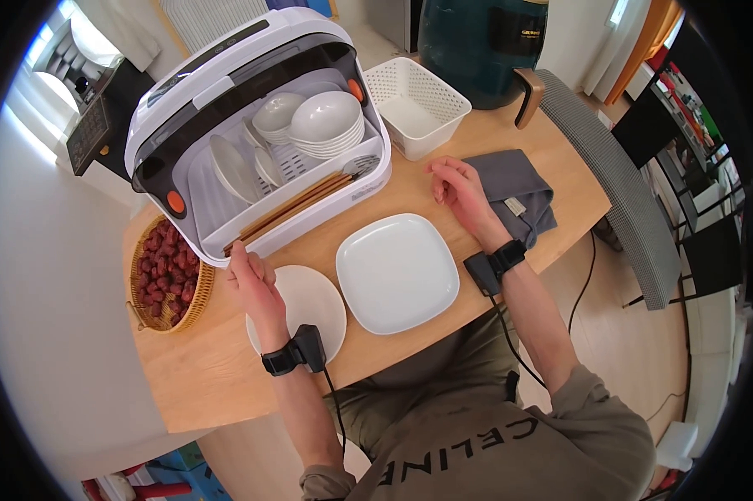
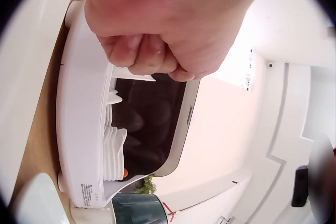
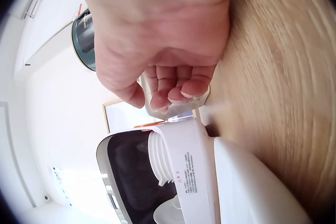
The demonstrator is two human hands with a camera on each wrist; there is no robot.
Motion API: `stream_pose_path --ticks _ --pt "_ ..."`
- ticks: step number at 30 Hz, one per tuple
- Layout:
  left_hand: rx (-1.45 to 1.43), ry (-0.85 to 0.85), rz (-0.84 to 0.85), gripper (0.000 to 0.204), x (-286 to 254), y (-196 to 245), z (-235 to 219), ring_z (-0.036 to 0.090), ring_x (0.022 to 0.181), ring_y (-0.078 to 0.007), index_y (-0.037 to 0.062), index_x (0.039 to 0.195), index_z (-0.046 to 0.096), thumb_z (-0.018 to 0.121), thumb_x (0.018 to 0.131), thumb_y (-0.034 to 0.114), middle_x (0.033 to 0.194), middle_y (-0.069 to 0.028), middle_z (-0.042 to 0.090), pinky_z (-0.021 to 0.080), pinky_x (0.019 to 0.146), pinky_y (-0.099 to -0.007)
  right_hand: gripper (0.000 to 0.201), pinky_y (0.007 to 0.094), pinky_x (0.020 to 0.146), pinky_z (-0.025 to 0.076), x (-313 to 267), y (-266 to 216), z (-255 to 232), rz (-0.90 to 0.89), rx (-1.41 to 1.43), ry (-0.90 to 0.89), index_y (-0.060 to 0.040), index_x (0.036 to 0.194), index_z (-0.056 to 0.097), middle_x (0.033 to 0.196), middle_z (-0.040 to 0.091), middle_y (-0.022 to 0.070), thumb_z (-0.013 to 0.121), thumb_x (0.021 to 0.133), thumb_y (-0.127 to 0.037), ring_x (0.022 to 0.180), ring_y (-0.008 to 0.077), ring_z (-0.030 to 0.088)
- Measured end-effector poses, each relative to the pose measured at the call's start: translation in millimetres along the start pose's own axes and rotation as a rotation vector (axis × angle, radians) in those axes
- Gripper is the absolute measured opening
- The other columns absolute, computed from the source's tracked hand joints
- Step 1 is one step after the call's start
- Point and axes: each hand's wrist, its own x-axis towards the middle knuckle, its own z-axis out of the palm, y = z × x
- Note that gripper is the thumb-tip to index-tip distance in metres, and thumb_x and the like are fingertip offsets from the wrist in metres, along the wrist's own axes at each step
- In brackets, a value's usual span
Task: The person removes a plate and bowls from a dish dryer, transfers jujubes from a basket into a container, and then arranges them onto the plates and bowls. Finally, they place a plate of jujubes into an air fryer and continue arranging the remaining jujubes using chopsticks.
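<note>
My left hand (image 1: pixel 258 288) hovers over the round white plate (image 1: pixel 314 305), fingertips by the left end of the wooden chopsticks (image 1: pixel 297 204). In the left wrist view its fingers (image 2: pixel 149 58) are curled in, with nothing visible in them. Loosely curled and holding nothing, my right hand (image 1: pixel 464 196) is beside the folded grey cloth (image 1: pixel 523 188). Between the hands lies a square white plate (image 1: pixel 397 274). Behind it the white dish box (image 1: pixel 364 179), its lid raised, holds stacked bowls (image 1: pixel 326 121), upright plates (image 1: pixel 230 171), the chopsticks and a slotted utensil (image 1: pixel 361 165).
A wicker basket (image 1: pixel 194 309) of red dates (image 1: pixel 166 275) stands at the table's left. Right of the dish box are a white perforated basket (image 1: pixel 414 125) and a dark green air fryer (image 1: pixel 477 54) with its handle jutting forward. A cable hangs from each wrist camera.
</note>
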Motion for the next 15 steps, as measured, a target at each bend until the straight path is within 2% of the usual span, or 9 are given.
stream_pose_path --ticks 4,6,11,15 --pt "0.105 0.032 0.015 0.049 -0.2 0.5 3.9 0.023 0.043 -0.0037 0.0137 0.055 0.038 0.058 0.097 0.027 0.050 0.0058 0.032 0.013 0.041 -0.0251 0.023 0.0204 0.046 0.030 -1.4 -1.0 2.0 -0.031 -0.040 0.019 -0.0010 0.094 0.064 0.061 0.050 -0.0034 0.056 0.095 -0.023 0.051 0.0043 0.043" --pt "0.226 -0.025 0.037 0.050 0.1 -0.7 0.7 0.024 0.042 -0.0030 0.0131 0.053 0.040 0.059 0.096 0.029 0.048 0.0060 0.034 0.013 0.041 -0.0239 0.023 0.0206 0.046 0.030 -2.3 -2.0 2.2 -0.045 -0.045 0.028 -0.0009 0.094 0.064 0.061 0.050 -0.0032 0.056 0.094 -0.022 0.050 0.0045 0.042" --pt "0.293 -0.027 0.046 0.051 1.0 -3.8 -0.7 0.025 0.042 -0.0029 0.0127 0.052 0.041 0.060 0.096 0.031 0.048 0.0056 0.036 0.015 0.041 -0.0230 0.023 0.0208 0.045 0.028 -1.4 -0.9 3.0 -0.030 -0.066 0.088 -0.0019 0.094 0.063 0.059 0.048 -0.0031 0.057 0.095 -0.024 0.049 0.0044 0.040" --pt "0.336 -0.033 0.037 0.051 1.6 -4.3 -0.6 0.026 0.042 -0.0030 0.0127 0.052 0.042 0.060 0.096 0.032 0.048 0.0055 0.036 0.015 0.042 -0.0228 0.023 0.0207 0.045 0.028 -1.8 0.0 3.3 -0.031 -0.084 0.045 -0.0020 0.092 0.063 0.059 0.047 -0.0034 0.057 0.094 -0.024 0.049 0.0042 0.040"
